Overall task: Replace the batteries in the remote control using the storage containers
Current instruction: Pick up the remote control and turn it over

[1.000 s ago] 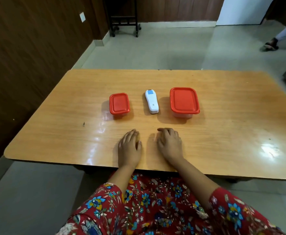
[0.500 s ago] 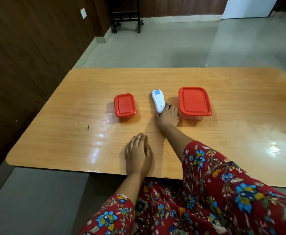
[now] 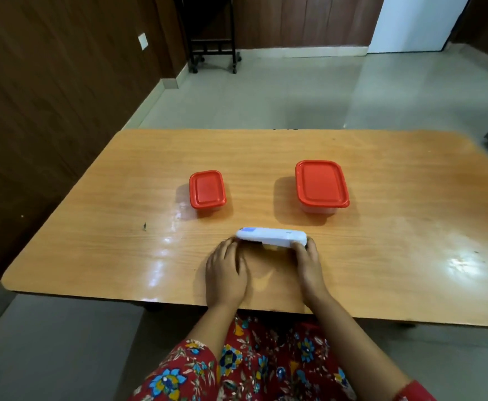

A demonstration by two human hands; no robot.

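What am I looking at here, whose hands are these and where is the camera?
There is no machine. A person wears one camera on the head, looking forward and down, so you see their own two bare hands and flowered sleeves from above. In front of them is a wooden table. On it stand two closed boxes with red lids: a small box on the left and a big box on the right. Nearer the person is a white remote, turned sideways. The right hand grips its right end, and the left hand touches its left end. Whether it rests on the table or is slightly lifted is unclear.
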